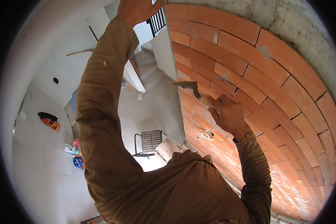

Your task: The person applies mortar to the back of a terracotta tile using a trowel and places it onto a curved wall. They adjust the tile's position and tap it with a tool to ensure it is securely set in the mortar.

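A trowel [192, 87] with a mortar-stained blade is gripped by its handle in my right hand [229, 115], fingers wrapped round it. Its blade points left, in front of the orange brick wall [235, 80] near the wall's left edge. My left arm is raised high, and my left hand [136, 11] is at the top of the view by the wall's upper left corner. The upper edge of the picture cuts off most of its fingers; only the thumb shows, stretched toward the wall. Whether it touches or holds anything is hidden.
A grey concrete beam [287, 22] runs above the bricks. Down on the floor stands a slatted metal chair [151, 141]. Stairs [147, 65] rise behind the wall's edge. Bags and colourful items [76, 155] lie at left; an orange and black cloth [49, 121] is near them.
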{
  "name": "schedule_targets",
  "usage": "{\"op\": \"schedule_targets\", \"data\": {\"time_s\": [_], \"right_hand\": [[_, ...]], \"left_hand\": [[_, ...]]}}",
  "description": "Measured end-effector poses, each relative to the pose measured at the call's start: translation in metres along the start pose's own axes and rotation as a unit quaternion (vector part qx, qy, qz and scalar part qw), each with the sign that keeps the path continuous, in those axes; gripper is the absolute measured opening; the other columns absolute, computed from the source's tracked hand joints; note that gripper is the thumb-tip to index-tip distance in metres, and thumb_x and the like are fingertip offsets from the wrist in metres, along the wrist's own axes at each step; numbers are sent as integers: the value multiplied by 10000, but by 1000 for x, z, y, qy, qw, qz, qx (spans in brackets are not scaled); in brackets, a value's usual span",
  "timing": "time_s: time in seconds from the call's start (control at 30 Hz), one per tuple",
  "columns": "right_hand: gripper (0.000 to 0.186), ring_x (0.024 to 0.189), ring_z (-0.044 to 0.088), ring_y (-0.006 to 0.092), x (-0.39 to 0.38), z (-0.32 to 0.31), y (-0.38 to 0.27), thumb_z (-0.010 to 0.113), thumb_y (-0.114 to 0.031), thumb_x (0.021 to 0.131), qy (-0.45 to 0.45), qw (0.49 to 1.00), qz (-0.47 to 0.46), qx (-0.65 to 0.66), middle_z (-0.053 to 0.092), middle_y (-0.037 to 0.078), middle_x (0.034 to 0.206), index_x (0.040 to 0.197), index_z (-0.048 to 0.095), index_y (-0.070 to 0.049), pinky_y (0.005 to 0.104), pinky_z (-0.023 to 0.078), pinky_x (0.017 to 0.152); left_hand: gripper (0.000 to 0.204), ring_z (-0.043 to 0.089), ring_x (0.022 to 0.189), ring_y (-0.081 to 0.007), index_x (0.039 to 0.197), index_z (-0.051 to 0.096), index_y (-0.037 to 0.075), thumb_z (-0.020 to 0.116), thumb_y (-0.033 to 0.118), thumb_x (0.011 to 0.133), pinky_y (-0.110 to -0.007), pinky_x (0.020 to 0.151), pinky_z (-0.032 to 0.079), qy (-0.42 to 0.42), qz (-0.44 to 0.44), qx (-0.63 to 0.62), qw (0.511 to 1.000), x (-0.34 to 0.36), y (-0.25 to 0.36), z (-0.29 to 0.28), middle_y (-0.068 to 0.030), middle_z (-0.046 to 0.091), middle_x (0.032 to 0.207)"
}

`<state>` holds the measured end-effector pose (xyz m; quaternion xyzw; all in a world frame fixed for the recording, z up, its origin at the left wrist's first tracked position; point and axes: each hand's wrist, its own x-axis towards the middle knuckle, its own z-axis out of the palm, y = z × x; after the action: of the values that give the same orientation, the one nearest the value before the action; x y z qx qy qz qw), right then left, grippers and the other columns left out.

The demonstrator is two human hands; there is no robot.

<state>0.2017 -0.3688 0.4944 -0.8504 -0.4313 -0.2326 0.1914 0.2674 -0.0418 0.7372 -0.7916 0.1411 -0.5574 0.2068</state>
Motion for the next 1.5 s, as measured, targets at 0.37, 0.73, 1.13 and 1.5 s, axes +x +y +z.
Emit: {"op": "schedule_targets", "data": {"time_s": [0.37, 0.73, 1.13, 1.5], "right_hand": [[482, 726, 659, 224, 37, -46, -2, 735, -163, 814, 187, 977, 12, -106, 636, 87, 913, 1287, 641, -174, 353, 502, 511], [450, 694, 671, 207, 96, -94, -5, 664, -112, 892, 328, 925, 23, -190, 669, 79, 983, 1333, 623, -191, 327, 534, 547], [369, 664, 666, 195, 131, -84, 9, 659, -143, 911, 375, 904, 11, -206, 677, 55, 956, 1275, 658, -202, 338, 535, 523], [376, 639, 654, 175, 137, -89, 27, 673, -150, 895, 376, 899, 3, -222, 681, 20, 946, 1266, 670, -215, 320, 535, 515]], "left_hand": [[263, 657, 1055, -290, 1026, 724, 98, 601, 298, 906, -492, 946, 465, -78, -230, -226, 943, -22, 15, 10, -124, 722, 1074], [202, 632, 753, -85, 1118, 668, 5, 662, 92, 936, -261, 755, 515, 8, -351, -452, 820, -179, 100, -21, -65, 708, 891], [232, 646, 846, -96, 1146, 649, 2, 663, 116, 945, -252, 762, 507, -143, -448, -564, 679, -275, 150, -18, -45, 714, 950], [256, 650, 895, -115, 1188, 615, -29, 645, 87, 961, -267, 817, 515, -225, -429, -613, 624, -288, 165, -11, -68, 699, 976]]}}
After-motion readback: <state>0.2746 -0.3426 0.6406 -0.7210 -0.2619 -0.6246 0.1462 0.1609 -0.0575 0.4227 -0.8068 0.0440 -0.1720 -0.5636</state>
